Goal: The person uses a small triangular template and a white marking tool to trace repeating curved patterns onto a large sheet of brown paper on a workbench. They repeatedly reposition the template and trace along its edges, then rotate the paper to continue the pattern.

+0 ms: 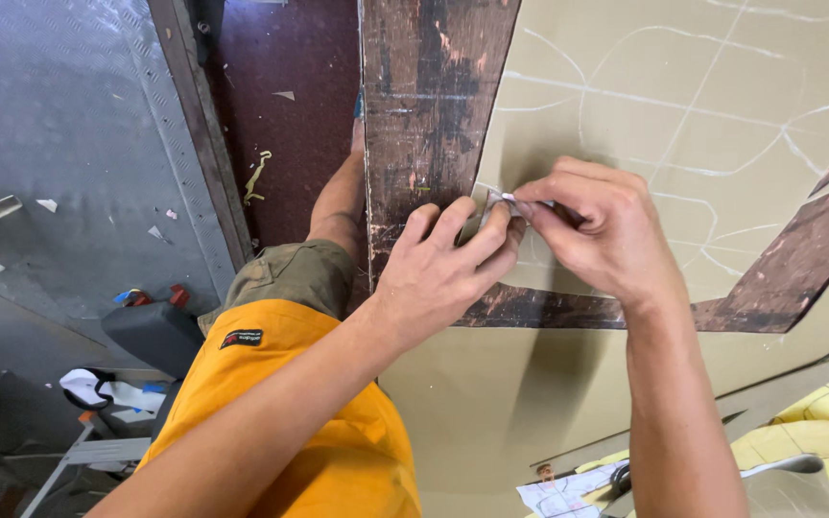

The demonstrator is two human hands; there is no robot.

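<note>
Small pale chalk piece [503,199] — pinched between fingertips [497,223] of left hand [438,278] and right hand [599,227], both sets of fingers closed on it, meeting at mid-scene. Long axis roughly left-right, hands equally near. Beneath: smooth khaki sheet material [683,105] with white chalked curves [722,173], spread over a scuffed dark wooden bench [429,86]. Orange shirt [309,412] near.

We see our own bare forearms and hands [438,278], an orange short-sleeved shirt [290,422] bearing a small dark rectangular chest patch [241,338], and olive-green shorts [290,273].
</note>
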